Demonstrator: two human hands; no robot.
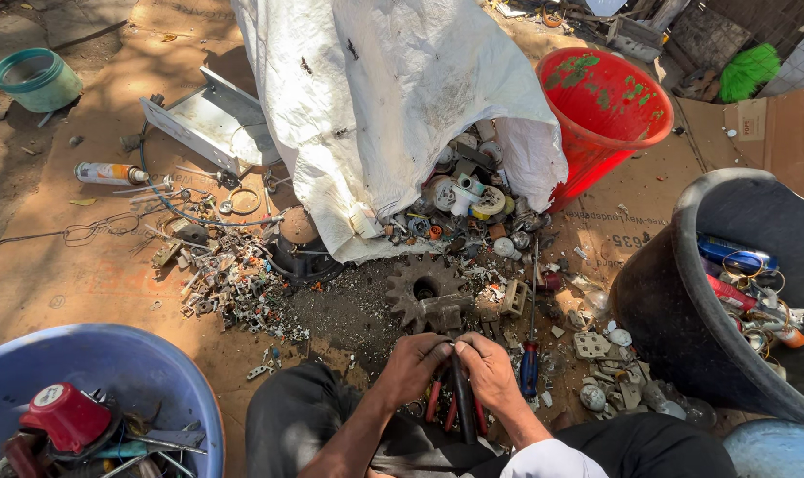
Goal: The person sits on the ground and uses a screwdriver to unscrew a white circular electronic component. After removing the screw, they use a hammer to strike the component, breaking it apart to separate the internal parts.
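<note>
Red-handled pliers [439, 400] sat near centre, low between the knees, gripped together with a dark rod [462, 398] by left hand [413, 365] and right hand [489, 370], both closed tight. Just beyond lay a rusty gear [417, 285]; a blue-handled screwdriver [530, 358] lay right, a white sack [375, 106] farther off.

Outdoors, in hard sunlight with dappled shade. The ground is bare dirt [12, 204] overlaid with flattened cardboard [92, 283], littered with small metal scrap. A white sack [375, 97] slumps in the middle. Around it stand a red bucket [610, 106], a black tub [676, 310], a blue basin [145, 372] and a green pot [34, 80].
</note>
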